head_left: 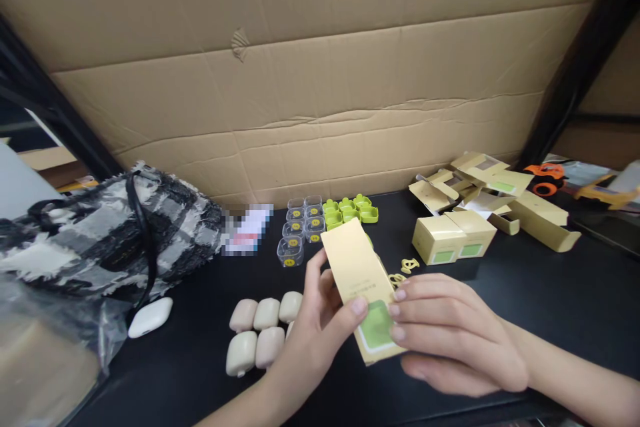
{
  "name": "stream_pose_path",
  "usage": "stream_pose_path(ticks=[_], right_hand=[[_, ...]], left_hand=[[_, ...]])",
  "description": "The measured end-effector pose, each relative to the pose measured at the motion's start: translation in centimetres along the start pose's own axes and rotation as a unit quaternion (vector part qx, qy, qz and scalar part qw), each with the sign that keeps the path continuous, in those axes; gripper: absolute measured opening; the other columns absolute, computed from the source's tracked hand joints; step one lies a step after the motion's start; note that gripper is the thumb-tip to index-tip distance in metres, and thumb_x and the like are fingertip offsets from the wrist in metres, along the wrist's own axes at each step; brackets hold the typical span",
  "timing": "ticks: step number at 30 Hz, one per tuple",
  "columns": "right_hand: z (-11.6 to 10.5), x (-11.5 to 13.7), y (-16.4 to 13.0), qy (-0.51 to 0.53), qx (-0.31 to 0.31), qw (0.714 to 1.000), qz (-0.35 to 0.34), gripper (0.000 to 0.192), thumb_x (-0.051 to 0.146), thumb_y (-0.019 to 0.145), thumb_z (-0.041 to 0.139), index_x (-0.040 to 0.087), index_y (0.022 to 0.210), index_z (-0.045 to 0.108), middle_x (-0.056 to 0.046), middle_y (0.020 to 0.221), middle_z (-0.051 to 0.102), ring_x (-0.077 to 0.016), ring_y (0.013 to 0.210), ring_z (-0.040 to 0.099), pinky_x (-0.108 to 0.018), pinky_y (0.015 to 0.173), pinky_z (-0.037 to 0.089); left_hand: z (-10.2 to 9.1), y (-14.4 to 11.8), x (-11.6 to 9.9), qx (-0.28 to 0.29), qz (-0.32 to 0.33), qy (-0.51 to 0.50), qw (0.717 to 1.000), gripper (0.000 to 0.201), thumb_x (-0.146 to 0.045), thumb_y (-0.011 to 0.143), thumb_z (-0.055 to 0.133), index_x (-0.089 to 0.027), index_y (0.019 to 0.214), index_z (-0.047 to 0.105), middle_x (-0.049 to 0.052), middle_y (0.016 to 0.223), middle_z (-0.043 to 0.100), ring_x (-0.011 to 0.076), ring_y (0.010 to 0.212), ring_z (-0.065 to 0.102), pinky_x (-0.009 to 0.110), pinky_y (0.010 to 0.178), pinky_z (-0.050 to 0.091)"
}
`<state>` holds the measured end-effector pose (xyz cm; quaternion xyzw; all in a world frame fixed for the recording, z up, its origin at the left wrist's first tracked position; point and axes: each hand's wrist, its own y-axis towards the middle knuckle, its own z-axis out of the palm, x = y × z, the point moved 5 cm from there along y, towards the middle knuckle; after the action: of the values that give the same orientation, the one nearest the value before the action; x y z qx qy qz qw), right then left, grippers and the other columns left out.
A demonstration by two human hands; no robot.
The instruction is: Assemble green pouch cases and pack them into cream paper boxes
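Note:
A tan cardboard box (354,261) with a green printed panel is tilted in front of me. My left hand (320,320) is closed around its left side, thumb pressed on the front face. On the box's lower right side lie the fingers of my right hand (450,333), its thumb below. Left of my left hand sit several rounded cream and pinkish cases (243,352), partly covered by that hand. Beyond the box stand clear plastic cups (291,251) with yellow stickers and green trays (369,213). Small yellow plastic pieces (410,265) lie just past my right hand.
Two closed tan boxes (437,240) stand at right, before a heap of opened cartons (537,217). An orange toy vehicle (545,180) is farther right. At left are a plaid bag (180,220), a white earbud case (151,317) and clear plastic wrapping (107,333). Cardboard (320,80) walls the back.

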<state>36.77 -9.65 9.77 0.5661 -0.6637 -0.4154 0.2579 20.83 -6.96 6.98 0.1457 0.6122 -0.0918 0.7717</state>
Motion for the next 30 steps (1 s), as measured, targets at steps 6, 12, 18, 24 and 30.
stream_pose_path(ticks=[6, 12, 18, 24, 30], right_hand=[[-2.1, -4.1, 0.5, 0.032, -0.119, 0.964, 0.234, 0.027, 0.017, 0.09, 0.051, 0.022, 0.117, 0.053, -0.008, 0.095, 0.062, -0.022, 0.091, 0.06, -0.039, 0.078, 0.053], [2.7, -11.0, 1.3, -0.007, 0.126, 0.942, 0.31, 0.011, 0.021, 0.088, 0.055, 0.019, 0.094, 0.064, -0.007, 0.093, 0.067, -0.0217, 0.09, 0.064, -0.039, 0.081, 0.051], [5.9, -12.2, -0.6, 0.014, 0.195, 0.92, 0.34, 0.018, 0.029, 0.091, 0.054, 0.017, 0.097, 0.067, -0.008, 0.094, 0.072, -0.0228, 0.088, 0.068, -0.037, 0.079, 0.052], [5.6, -11.7, -0.8, 0.033, 0.168, 0.915, 0.366, 0.015, 0.029, 0.093, 0.052, 0.02, 0.092, 0.064, -0.004, 0.09, 0.072, -0.0212, 0.083, 0.067, -0.035, 0.074, 0.05], [2.4, -10.4, 1.1, 0.06, 0.056, 0.924, 0.373, 0.017, 0.034, 0.095, 0.048, 0.019, 0.093, 0.057, -0.004, 0.09, 0.066, -0.0178, 0.084, 0.063, -0.031, 0.074, 0.051]], left_hand=[[0.7, -1.2, 0.8, 0.092, 0.064, 0.134, 0.985, 0.047, -0.022, 0.078, 0.065, -0.028, 0.11, 0.03, 0.004, 0.109, 0.058, 0.0206, 0.1, 0.06, 0.036, 0.087, 0.046], [0.6, -1.2, 1.8, 0.141, 0.071, 0.305, 0.939, 0.047, -0.017, 0.067, 0.071, -0.026, 0.093, 0.033, 0.006, 0.118, 0.053, 0.0223, 0.105, 0.056, 0.036, 0.088, 0.045], [0.6, -1.0, 1.3, 0.12, 0.041, 0.348, 0.929, 0.043, -0.018, 0.07, 0.07, -0.026, 0.093, 0.034, 0.007, 0.125, 0.048, 0.0225, 0.115, 0.052, 0.035, 0.094, 0.043], [0.9, -1.1, 1.1, 0.115, 0.089, 0.373, 0.916, 0.038, -0.012, 0.072, 0.062, -0.026, 0.09, 0.031, 0.006, 0.117, 0.045, 0.0209, 0.111, 0.051, 0.036, 0.094, 0.042], [0.8, -1.1, 1.3, 0.112, 0.089, 0.368, 0.919, 0.041, -0.013, 0.072, 0.063, -0.027, 0.089, 0.028, 0.004, 0.107, 0.048, 0.0209, 0.105, 0.055, 0.035, 0.088, 0.045]])
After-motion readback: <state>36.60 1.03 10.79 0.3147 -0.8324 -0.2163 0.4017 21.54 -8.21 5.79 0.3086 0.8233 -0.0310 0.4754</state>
